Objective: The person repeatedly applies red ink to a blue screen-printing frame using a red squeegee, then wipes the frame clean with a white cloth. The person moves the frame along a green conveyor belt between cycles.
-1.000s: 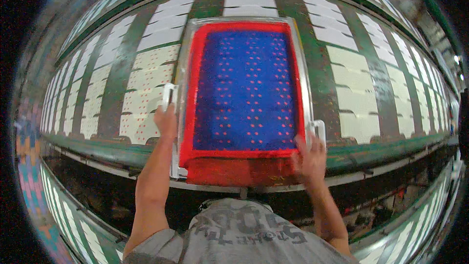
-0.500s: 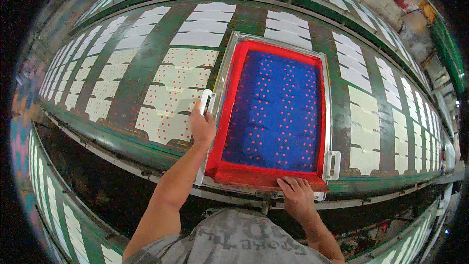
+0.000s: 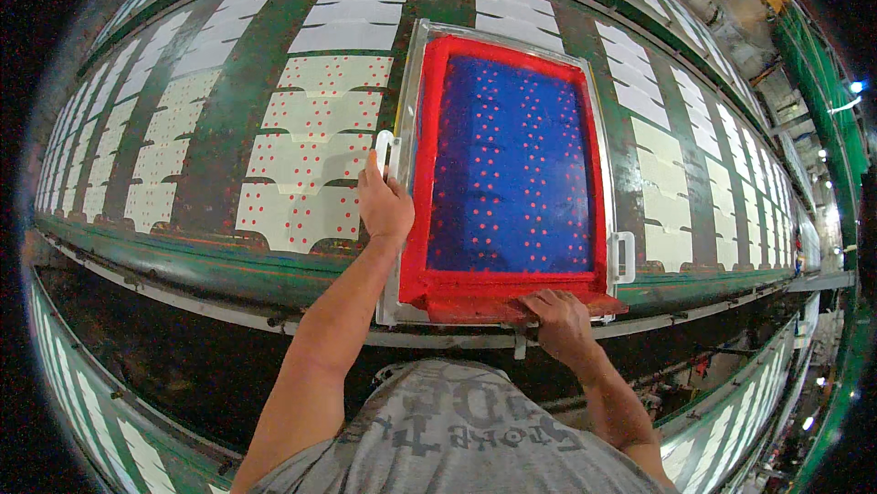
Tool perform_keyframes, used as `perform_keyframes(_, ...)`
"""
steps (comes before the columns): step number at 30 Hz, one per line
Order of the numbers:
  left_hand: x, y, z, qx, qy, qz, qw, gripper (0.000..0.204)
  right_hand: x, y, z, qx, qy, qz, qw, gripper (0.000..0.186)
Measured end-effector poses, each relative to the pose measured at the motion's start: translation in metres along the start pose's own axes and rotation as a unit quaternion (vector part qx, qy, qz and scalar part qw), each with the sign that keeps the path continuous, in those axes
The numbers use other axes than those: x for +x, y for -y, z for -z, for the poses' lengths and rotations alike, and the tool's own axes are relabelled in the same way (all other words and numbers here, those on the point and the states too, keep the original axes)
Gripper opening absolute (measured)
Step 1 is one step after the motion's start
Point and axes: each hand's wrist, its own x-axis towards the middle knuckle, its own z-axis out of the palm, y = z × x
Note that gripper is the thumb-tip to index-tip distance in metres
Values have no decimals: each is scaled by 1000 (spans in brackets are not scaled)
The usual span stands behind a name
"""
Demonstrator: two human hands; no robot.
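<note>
A screen-printing frame [image 3: 597, 174] lies on the long table, with a red border around a blue mesh [image 3: 512, 174] dotted in red. My left hand [image 3: 385, 206] is closed at the lower part of a white handle [image 3: 384, 142] on the frame's left side. At the frame's near end rests a red-smeared squeegee [image 3: 475, 305]. My right hand [image 3: 559, 316] grips the squeegee right of its middle, fingers over the top and thumb hidden. The squeegee's right end juts past the frame. A second white handle [image 3: 624, 257] on the right side is untouched.
Pale fabric pieces with red dots [image 3: 306, 174] lie in columns to the left. Plain pale pieces [image 3: 662, 188] lie to the right. A metal rail [image 3: 676, 322] runs along the green table's [image 3: 210, 174] near edge. Another table [image 3: 119, 412] stands behind me.
The view has shifted, so the table and frame sit higher in the picture. The squeegee's right end now sticks out farther past the frame. Both hands keep their holds.
</note>
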Motion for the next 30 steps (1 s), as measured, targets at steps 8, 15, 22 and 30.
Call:
perform_keyframes(8,2,6,-6,-8,-2,5,1000,63,42,-22,-18,-68,-136,39,988,57)
perform_keyframes(15,3,5,-8,-33,-15,9,999,59,174,-99,5,-106,-202,56,972,47)
perform_keyframes(22,3,-14,-9,13,-37,24,999,58,335,-186,34,-116,-223,80,965,37)
perform_keyframes(30,5,-7,-11,62,-37,-6,997,52,477,-243,86,-139,-154,31,978,38)
